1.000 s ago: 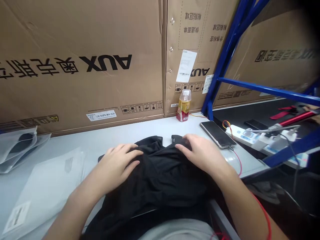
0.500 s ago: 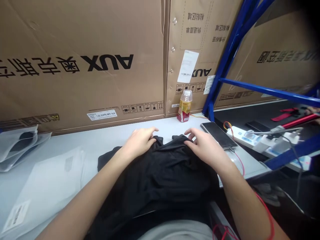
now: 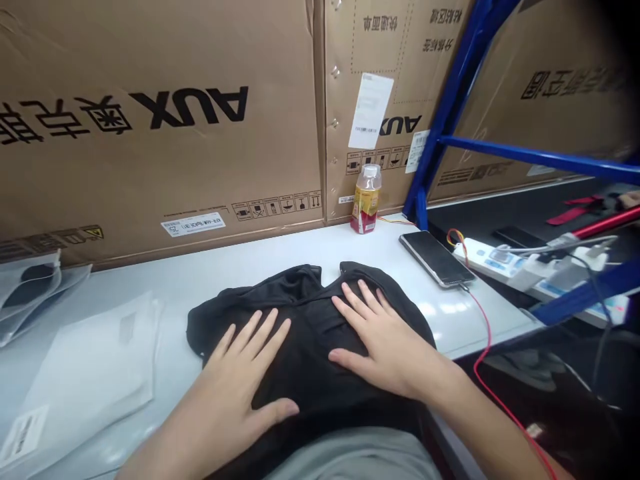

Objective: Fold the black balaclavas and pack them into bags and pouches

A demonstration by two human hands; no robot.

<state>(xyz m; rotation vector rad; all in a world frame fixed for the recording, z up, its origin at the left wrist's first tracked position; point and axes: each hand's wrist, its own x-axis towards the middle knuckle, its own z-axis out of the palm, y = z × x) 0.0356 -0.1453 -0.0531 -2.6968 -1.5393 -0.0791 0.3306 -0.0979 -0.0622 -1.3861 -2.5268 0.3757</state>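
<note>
A black garment (image 3: 310, 320) lies crumpled on the white table (image 3: 280, 257), hanging over the near edge toward my lap. My left hand (image 3: 245, 373) rests flat on its left part with fingers spread. My right hand (image 3: 383, 340) lies flat on its right part, fingers stretched toward the collar. Neither hand grips anything.
Clear plastic bags (image 3: 85, 373) lie at the left, more (image 3: 30, 290) at the far left. A drink bottle (image 3: 366, 200) stands against big cardboard boxes (image 3: 160, 120). A phone (image 3: 436, 258) with a red cable and a power strip (image 3: 505, 263) sit at the right by a blue rack (image 3: 450, 100).
Both hands pulled back from the garment's far edge toward me and now lie flat with fingers spread on the cloth. The garment looks flatter and wider.
</note>
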